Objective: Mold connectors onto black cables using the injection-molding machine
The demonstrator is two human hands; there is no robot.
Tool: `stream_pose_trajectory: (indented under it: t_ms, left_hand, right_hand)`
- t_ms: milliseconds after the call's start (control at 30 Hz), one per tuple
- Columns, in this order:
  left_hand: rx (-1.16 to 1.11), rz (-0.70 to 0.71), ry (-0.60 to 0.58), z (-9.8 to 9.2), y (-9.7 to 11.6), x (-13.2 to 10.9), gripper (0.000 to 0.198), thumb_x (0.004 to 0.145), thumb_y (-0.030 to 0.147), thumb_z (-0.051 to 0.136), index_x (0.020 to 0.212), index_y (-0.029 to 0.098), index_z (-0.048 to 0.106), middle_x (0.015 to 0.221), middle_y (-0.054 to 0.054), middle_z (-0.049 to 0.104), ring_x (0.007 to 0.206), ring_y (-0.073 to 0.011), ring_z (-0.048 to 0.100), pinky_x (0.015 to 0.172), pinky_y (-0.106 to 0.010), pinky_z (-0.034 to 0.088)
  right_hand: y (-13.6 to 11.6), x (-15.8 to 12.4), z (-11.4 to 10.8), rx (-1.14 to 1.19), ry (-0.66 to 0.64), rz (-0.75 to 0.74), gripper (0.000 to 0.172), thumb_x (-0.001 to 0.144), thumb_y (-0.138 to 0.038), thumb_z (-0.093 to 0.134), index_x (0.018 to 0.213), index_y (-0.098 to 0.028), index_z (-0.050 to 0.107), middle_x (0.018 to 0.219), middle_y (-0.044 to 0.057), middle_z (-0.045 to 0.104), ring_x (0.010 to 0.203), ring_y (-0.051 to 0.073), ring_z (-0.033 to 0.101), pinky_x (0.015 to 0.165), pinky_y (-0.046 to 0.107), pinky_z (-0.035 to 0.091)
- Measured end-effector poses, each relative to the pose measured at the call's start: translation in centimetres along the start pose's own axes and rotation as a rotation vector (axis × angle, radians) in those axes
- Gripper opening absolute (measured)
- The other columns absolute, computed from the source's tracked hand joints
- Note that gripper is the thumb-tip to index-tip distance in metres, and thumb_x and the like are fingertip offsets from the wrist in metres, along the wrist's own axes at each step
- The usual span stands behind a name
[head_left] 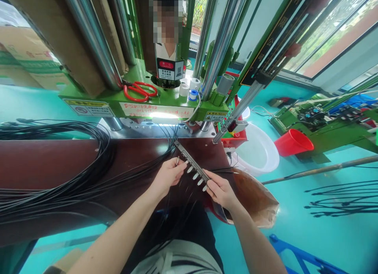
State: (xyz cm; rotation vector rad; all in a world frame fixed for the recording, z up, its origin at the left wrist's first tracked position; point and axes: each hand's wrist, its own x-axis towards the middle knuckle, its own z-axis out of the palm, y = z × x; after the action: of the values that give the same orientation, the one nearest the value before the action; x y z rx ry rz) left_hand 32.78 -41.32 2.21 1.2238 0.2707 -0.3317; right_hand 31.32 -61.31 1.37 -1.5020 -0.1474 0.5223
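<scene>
Over the brown counter (59,159), close to the body: long metal bar (189,159) with white plugs (195,176), slanting from far left to near right, near end pinched in right hand (220,190) grip, left hand (169,174) grip closed round a thin metal pin (177,160) just beside the bar's middle.

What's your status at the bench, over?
Left hand pinches a metal-tipped plug. Right hand grips the near end of the fixture bar, white plugs along it. Black cables fan across the table beneath the hands.
</scene>
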Motion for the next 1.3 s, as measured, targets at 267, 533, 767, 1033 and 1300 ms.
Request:
stream_pose_trajectory:
  t_ms: [267,533,767,1033,1300]
  left_hand:
    - [0.005,0.020,0.035,0.4,0.1,0.3,0.029,0.067,0.036,0.060,0.063,0.019,0.037,0.041,0.012,0.024,0.034,-0.0010,0.016,0.036,-0.016,0.009]
    - [0.143,0.089,0.014,0.1,1.0,0.1,0.027,0.071,0.040,0.055,0.063,0.017,0.042,0.049,0.007,0.034,0.038,-0.0034,0.026,0.037,-0.017,0.017]
    - [0.067,0.197,0.160,-0.6,-0.1,0.7,0.015,0.078,0.035,0.042,0.074,0.020,0.041,0.049,0.008,0.037,0.039,-0.0051,0.025,0.036,-0.016,0.019]
    - [0.055,0.135,0.138,-0.8,0.0,0.7,0.024,0.070,0.035,0.059,0.069,0.017,0.044,0.045,0.008,0.042,0.036,-0.0019,0.026,0.036,-0.015,0.015]
    - [-0.011,0.073,0.042,-1.5,0.5,0.7,0.027,0.065,0.036,0.062,0.065,0.016,0.044,0.039,0.009,0.035,0.034,-0.0007,0.020,0.036,-0.015,0.010]
  right_hand:
    - [0.2,-0.1,0.0,-0.056,-0.020,-0.026,0.050,0.084,-0.041,0.050,0.126,-0.016,0.046,0.053,-0.006,0.031,0.042,0.005,0.027,0.038,0.019,0.018]
    - [0.6,0.1,0.0,-0.045,0.042,0.003,0.050,0.081,-0.045,0.054,0.122,-0.017,0.051,0.056,-0.004,0.037,0.043,0.005,0.028,0.038,0.019,0.020]
    - [0.2,0.3,-0.2,0.058,0.088,0.038,0.053,0.074,-0.047,0.061,0.117,-0.016,0.055,0.053,-0.004,0.037,0.042,0.003,0.027,0.035,0.016,0.017]
    - [0.4,0.3,-0.3,0.019,0.045,0.064,0.056,0.075,-0.049,0.059,0.119,-0.016,0.054,0.055,-0.003,0.038,0.042,0.003,0.025,0.035,0.016,0.018]
    - [0.0,0.1,-0.5,-0.171,-0.036,0.015,0.052,0.083,-0.046,0.049,0.125,-0.015,0.047,0.055,-0.005,0.033,0.044,0.005,0.026,0.039,0.018,0.021]
